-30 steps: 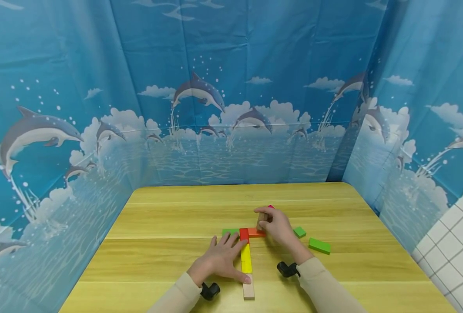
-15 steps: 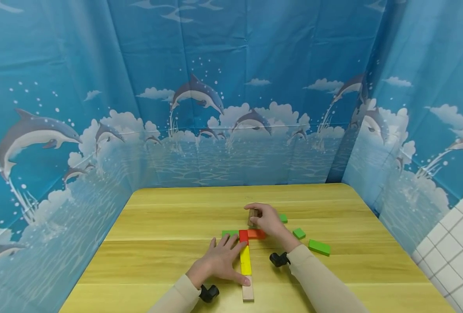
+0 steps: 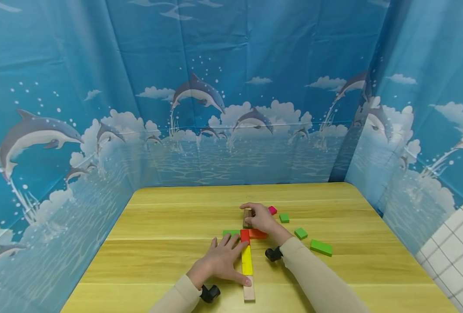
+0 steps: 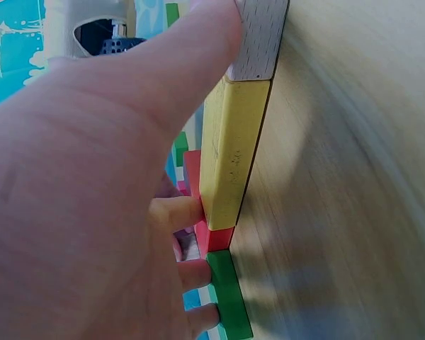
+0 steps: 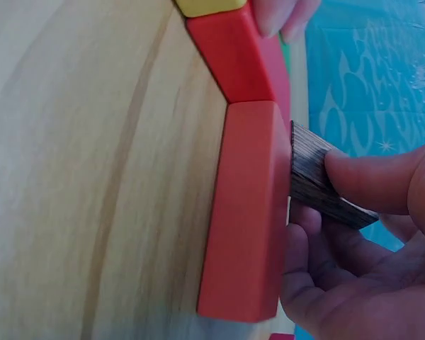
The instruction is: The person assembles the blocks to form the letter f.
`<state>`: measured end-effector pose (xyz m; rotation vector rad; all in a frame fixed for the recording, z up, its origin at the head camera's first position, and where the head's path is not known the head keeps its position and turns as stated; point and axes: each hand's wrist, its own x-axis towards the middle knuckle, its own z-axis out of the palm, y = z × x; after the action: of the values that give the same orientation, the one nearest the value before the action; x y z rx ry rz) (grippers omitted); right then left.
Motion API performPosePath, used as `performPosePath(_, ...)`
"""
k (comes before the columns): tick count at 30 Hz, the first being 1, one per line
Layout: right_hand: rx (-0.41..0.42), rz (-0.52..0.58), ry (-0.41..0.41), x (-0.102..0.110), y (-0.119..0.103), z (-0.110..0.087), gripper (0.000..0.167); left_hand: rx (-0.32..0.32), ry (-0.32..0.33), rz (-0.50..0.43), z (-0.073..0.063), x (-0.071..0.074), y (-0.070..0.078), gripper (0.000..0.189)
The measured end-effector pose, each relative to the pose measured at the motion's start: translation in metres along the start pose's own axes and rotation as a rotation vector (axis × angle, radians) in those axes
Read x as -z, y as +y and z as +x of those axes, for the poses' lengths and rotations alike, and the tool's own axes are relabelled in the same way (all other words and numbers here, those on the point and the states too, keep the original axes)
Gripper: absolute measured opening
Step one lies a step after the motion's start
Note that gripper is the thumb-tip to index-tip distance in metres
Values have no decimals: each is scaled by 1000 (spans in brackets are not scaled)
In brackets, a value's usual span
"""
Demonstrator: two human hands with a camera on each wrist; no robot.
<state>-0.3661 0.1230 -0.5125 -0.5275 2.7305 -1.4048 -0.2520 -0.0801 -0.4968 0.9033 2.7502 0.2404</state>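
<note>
Right hand (image 3: 263, 220) pinches dark wood block (image 3: 246, 218) just beyond red block (image 3: 245, 236); long axis seems near-to-far. Left hand (image 3: 220, 258), fingers spread, lies left-near of it, thumb on pale block (image 3: 249, 293).

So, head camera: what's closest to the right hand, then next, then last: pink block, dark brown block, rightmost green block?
1. Dark brown block: in the right hand.
2. Pink block: just right of that hand.
3. Rightmost green block: farthest right.
</note>
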Motion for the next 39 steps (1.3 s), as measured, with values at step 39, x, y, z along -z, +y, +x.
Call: performPosePath(39, 83, -129, -180, -5, 0, 6, 39, -24, 8, -24, -1, -1, -6, 106)
